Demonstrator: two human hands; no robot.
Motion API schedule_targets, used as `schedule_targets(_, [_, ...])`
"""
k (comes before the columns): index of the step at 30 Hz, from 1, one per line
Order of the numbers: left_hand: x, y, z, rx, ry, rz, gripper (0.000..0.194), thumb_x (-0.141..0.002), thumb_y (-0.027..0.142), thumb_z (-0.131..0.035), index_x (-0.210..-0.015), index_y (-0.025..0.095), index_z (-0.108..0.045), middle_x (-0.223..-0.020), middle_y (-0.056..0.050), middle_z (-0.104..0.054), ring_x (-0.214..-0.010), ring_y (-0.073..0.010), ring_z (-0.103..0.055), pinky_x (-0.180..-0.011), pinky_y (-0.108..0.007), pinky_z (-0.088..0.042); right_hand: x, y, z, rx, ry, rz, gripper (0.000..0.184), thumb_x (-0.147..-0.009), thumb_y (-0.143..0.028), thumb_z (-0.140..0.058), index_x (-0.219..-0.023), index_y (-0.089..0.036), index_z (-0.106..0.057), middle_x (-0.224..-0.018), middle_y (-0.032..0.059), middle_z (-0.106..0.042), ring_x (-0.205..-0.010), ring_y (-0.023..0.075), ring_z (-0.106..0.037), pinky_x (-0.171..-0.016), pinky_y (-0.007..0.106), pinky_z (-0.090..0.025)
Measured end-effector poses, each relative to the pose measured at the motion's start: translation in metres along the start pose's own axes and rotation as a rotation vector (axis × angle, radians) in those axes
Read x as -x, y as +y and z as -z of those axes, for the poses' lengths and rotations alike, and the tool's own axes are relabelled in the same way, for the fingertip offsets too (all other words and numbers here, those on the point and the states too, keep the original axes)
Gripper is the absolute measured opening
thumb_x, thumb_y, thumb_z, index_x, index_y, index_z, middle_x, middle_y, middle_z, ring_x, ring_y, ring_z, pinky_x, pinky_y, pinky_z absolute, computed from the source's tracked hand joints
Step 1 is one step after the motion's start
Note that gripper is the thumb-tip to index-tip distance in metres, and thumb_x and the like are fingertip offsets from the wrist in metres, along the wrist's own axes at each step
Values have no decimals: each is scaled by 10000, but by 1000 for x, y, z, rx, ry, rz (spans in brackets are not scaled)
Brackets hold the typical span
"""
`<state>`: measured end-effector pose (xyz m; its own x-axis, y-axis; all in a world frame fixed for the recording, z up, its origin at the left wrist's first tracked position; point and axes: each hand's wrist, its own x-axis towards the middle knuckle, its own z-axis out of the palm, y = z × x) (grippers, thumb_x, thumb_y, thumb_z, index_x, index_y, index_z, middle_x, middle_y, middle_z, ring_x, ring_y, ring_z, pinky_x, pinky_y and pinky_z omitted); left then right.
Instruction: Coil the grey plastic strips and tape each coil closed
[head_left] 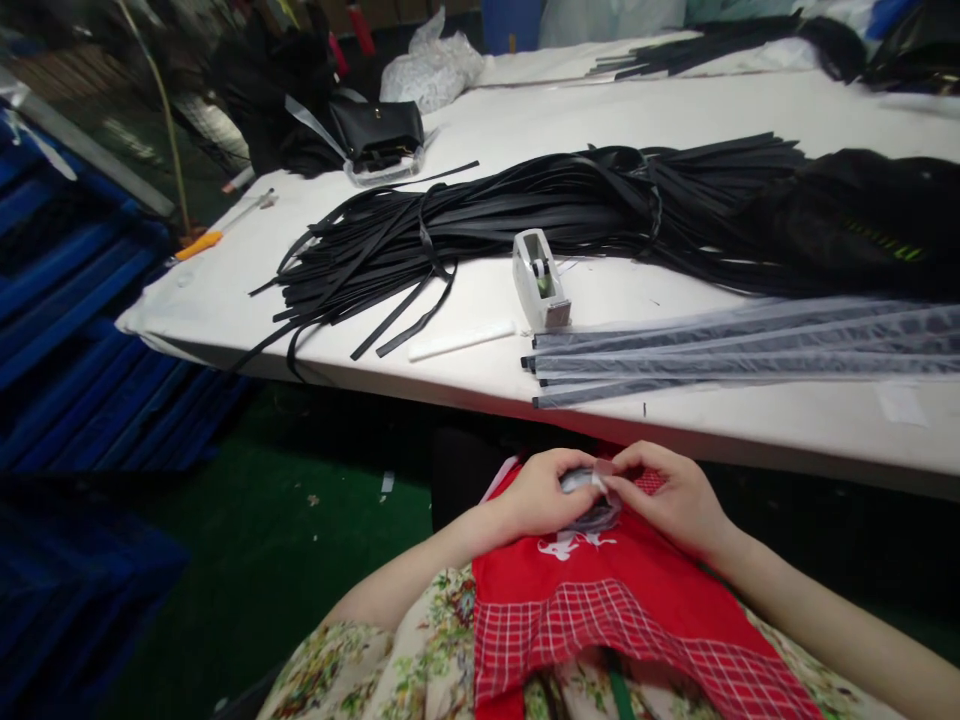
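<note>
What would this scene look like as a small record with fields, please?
Left hand: around a small translucent item, thumb on top
Right hand: fingers pinching at the item's whitish edge
Hands' place: in front of the red apron, below the table edge
Table: white top
Near side: tape dispenser; clear-wrapped dark strips to its right
Middle: tied bundle of black strips
Left end: orange-handled tool; black bag farther back
Unclear: what the translucent item is

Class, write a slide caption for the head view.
Left hand and right hand hold a small see-through item near a white table of bundled black strips.
</note>
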<state>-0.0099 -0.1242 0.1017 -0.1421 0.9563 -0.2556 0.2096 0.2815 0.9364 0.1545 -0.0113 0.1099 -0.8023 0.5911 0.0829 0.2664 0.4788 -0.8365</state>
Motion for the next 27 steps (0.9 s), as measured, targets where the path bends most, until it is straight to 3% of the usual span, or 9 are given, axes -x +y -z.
schedule_targets(3, [3, 6, -2, -72, 44, -8, 268, -799, 366, -666, -951, 156, -732, -942, -66, -737, -852, -194, -660, -809, -286, -496, -3, 11, 0, -77, -13, -119, 165, -815, -357, -662, -751, -205, -650, -749, 26, -697, -694, 180, -645, -680, 290, -518])
schedule_targets(7, [6, 8, -4, -107, 33, -99, 207, -865, 335, -615, -865, 160, -724, -856, -53, -714, -786, -160, -631, -767, -264, -474, -12, 39, 0, -259, -4, -333, 245, -792, -423, -659, -869, -190, -661, -841, 46, -713, -780, 197, -659, -750, 323, -526])
schedule_targets(12, [11, 7, -4, -77, 16, -199, 183, -903, 281, -569, -928, 170, -712, -927, -63, -722, -859, -159, -642, -826, -270, -482, -13, 57, -14, -744, -319, -641, 345, -711, -454, -736, -884, -162, -673, -817, 39, -709, -700, 164, -640, -644, 282, -499])
schedule_targets(14, [12, 7, -4, -70, 10, -226, 199, -921, 277, -535, -908, 173, -704, -917, -62, -712, -856, -157, -636, -818, -275, -485, -12, 58, -21, -920, -370, -694, 338, -672, -381, -795, -890, -151, -677, -818, 32, -699, -676, 133, -617, -614, 243, -463])
schedule_targets(18, [14, 8, -3, -83, 19, -216, 219, -928, 275, -519, -875, 171, -704, -948, -72, -649, -899, -164, -607, -845, -292, -480, -16, 57, -28, -1051, -335, -676, 364, -572, -242, -870, -845, -143, -651, -758, 8, -679, -638, 100, -586, -601, 212, -431])
schedule_targets(23, [10, 6, -6, -92, 52, -95, 211, -903, 289, -555, -797, 182, -703, -1024, -70, -536, -1031, -186, -555, -947, -314, -448, -33, 50, -22, -911, -295, -536, 338, -575, -233, -857, -820, -154, -638, -737, -7, -669, -663, 114, -600, -645, 236, -457])
schedule_targets(27, [5, 4, -11, -86, 86, -22, 215, -888, 260, -563, -706, 179, -646, -864, -29, -560, -873, -158, -561, -820, -291, -454, -40, 35, -17, -772, -296, -452, 284, -601, -247, -824, -787, -163, -627, -727, -7, -664, -643, 118, -603, -631, 242, -467])
